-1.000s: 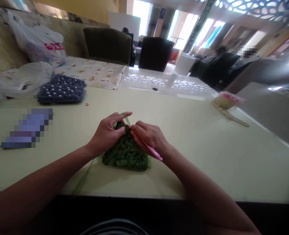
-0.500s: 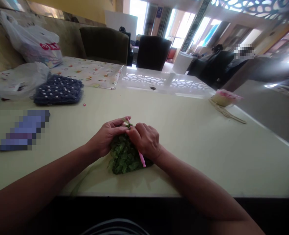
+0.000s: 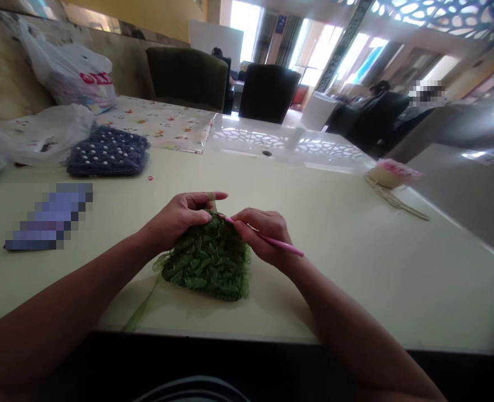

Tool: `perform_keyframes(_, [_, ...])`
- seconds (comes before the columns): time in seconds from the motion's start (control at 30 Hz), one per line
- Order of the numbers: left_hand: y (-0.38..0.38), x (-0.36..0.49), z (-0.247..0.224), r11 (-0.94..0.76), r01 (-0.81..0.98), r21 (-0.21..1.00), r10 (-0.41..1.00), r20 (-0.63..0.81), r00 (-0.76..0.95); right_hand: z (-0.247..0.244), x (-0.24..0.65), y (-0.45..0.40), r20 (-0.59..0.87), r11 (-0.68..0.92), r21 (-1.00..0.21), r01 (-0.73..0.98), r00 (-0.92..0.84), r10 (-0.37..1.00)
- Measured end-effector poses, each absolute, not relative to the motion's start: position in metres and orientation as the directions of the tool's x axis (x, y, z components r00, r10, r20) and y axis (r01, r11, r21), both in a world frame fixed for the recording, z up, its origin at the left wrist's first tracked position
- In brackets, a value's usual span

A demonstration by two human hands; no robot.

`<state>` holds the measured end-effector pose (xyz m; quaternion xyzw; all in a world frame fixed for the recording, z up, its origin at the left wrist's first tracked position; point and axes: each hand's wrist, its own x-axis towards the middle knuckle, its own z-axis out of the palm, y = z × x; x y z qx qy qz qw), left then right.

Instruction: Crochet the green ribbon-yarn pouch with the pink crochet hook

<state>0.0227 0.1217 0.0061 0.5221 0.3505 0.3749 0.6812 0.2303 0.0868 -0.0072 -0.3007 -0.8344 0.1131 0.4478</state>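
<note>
A green ruffled crochet piece [image 3: 211,262] made of sheer ribbon rests on the pale table [image 3: 347,251] in front of me. My left hand [image 3: 186,215] pinches its top edge between thumb and fingers, with the index finger stretched out and a strand of ribbon over it. In my right hand [image 3: 265,229] is a pink crochet hook [image 3: 281,244], held like a pen; its tip meets the top edge of the piece near my left thumb. A loose green ribbon [image 3: 143,306] trails from the piece's left side to the table's front edge.
To the left lie a blurred-out flat object [image 3: 49,218], a dark blue piece with white beads [image 3: 108,152] and plastic bags [image 3: 83,78]. A small pink ring [image 3: 150,178] lies mid-table. At right sit a pink-topped bundle [image 3: 391,173] and a beige cord [image 3: 401,204]. Chairs [image 3: 269,92] stand beyond.
The hook has swung from pointing down under my right hand to slanting out to the right. My right hand has shifted right and turned, and more of the green piece shows.
</note>
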Motion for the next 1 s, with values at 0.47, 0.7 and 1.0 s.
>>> perform_keyframes(0.47, [0.120, 0.028, -0.006, 0.254, -0.176, 0.951, 0.817, -0.114, 0.565, -0.015, 0.226, 0.089, 0.684, 0.765, -0.468, 0.443, -0.367, 0.631])
perform_keyframes(0.7, [0.128, 0.025, -0.009, 0.100, -0.002, 0.995, 0.763, -0.075, 0.642, -0.027, 0.222, 0.091, 0.788, 0.755, -0.340, 0.561, -0.267, 0.554])
perform_keyframes(1.0, [0.112, 0.034, -0.011, 0.317, -0.326, 0.890, 0.826, -0.091, 0.556, -0.023, 0.220, 0.090, 0.764, 0.730, -0.103, 0.676, -0.416, 0.494])
